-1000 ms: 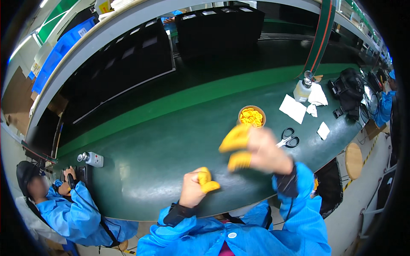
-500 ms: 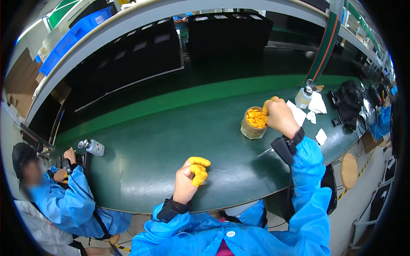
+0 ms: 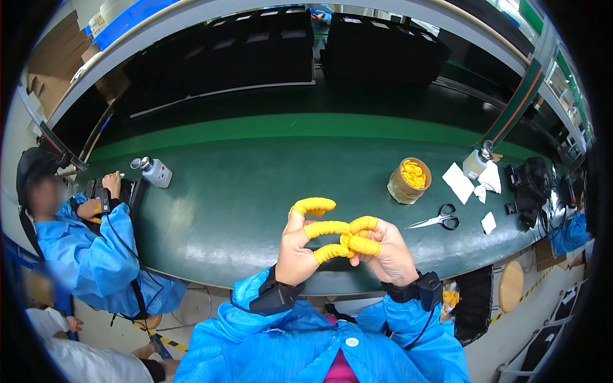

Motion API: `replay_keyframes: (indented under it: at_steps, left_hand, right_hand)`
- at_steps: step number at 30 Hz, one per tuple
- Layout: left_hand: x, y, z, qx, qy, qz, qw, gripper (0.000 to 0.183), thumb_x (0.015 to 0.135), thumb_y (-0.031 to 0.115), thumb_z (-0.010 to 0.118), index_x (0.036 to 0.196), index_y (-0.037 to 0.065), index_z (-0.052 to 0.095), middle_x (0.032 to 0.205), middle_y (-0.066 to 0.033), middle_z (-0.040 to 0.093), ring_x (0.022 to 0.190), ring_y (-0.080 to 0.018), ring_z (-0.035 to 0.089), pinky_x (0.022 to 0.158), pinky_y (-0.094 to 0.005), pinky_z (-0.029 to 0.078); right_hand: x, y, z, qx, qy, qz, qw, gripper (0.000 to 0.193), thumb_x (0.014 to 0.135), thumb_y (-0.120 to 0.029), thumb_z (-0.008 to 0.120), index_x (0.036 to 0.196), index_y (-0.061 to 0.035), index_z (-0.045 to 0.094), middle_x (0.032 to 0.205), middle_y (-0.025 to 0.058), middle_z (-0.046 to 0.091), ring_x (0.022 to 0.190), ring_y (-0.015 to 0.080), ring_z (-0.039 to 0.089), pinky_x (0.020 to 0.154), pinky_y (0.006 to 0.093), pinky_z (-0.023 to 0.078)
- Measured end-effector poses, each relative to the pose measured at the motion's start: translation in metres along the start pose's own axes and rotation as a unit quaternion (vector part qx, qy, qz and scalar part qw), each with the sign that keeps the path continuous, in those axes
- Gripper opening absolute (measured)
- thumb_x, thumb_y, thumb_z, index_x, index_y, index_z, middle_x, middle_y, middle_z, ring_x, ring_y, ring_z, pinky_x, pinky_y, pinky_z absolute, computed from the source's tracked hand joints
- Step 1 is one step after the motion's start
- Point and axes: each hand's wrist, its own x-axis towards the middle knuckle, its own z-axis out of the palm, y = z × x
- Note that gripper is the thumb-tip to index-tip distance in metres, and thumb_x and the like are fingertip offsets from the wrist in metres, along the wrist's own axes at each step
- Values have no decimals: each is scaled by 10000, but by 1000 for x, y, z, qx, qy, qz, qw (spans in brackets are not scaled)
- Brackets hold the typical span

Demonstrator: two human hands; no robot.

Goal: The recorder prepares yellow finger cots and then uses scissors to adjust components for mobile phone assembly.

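Note:
My left hand point(image 3: 304, 246) and my right hand point(image 3: 382, 251) meet fingertip to fingertip above the near part of the green table. Yellow finger cots cover several fingertips on both. Between the pinched tips is a small rolled yellow finger cot point(image 3: 346, 240), mostly hidden by the fingers. One covered finger of my left hand stands away from the pinch, stretched to the right. Beyond my right hand stands a round brown tub point(image 3: 401, 191) filled with loose yellow finger cots point(image 3: 414, 173). Scissors point(image 3: 448, 220) with black handles lie to the right of my right hand.
White paper pieces point(image 3: 458, 183) and a pump bottle point(image 3: 474, 165) sit at the right, beside black gear with cables point(image 3: 533, 191). Another pump bottle point(image 3: 157, 173) stands left, near a seated co-worker in blue point(image 3: 96, 249). Black panels point(image 3: 383, 54) line the back; a stool point(image 3: 510, 286) is at right.
My right hand has left the tub and come back to the middle, meeting my left hand. The scissors now show fully. The whole view has shifted.

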Motion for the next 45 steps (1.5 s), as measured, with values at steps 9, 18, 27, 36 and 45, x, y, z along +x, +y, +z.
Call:
replay_keyframes:
  at_steps: [9, 18, 27, 36, 45]
  left_hand:
    - [-5, 7, -21, 56, -1, 12, 998, 364, 662, 153, 866, 1013, 136, 774, 1232, -76, 611, 1117, -267, 544, 829, -340, 517]
    - [-12, -14, -17, -88, -15, -40, 995, 320, 719, 119, 840, 1026, 80, 760, 1231, -104, 589, 1158, -255, 547, 903, -354, 510]
    - [-18, -19, -9, -247, 12, -117, 962, 318, 771, 104, 823, 1075, 63, 737, 1324, -111, 515, 1211, -243, 516, 1005, -366, 465]
    - [-17, -19, -7, -233, 29, -106, 966, 274, 841, 195, 778, 1075, 61, 729, 1355, -101, 499, 1206, -219, 513, 971, -346, 476]
    - [-17, -27, -10, -307, -81, -163, 934, 242, 940, 140, 668, 1149, 19, 681, 1345, -94, 505, 1178, -212, 558, 963, -322, 508]
  right_hand:
    - [8, 7, 15, -140, 0, -15, 990, 246, 901, -7, 666, 1129, 29, 580, 1026, 150, 684, 879, 209, 691, 695, 309, 589]
    - [11, 6, 13, -143, -4, 14, 990, 267, 905, -40, 686, 1136, 32, 573, 1014, 125, 672, 869, 193, 685, 711, 288, 574]
    - [12, 9, 20, -113, 7, -12, 994, 252, 909, -25, 677, 1125, 49, 572, 1040, 152, 678, 873, 209, 692, 714, 293, 581]
    - [12, 10, 21, -117, 32, -26, 992, 255, 901, -10, 676, 1131, 42, 578, 1043, 160, 667, 853, 212, 687, 705, 307, 586]
    - [9, -1, 25, -550, 12, -345, 761, 320, 744, 27, 742, 1050, -66, 740, 1004, 130, 612, 944, 296, 614, 792, 348, 519]
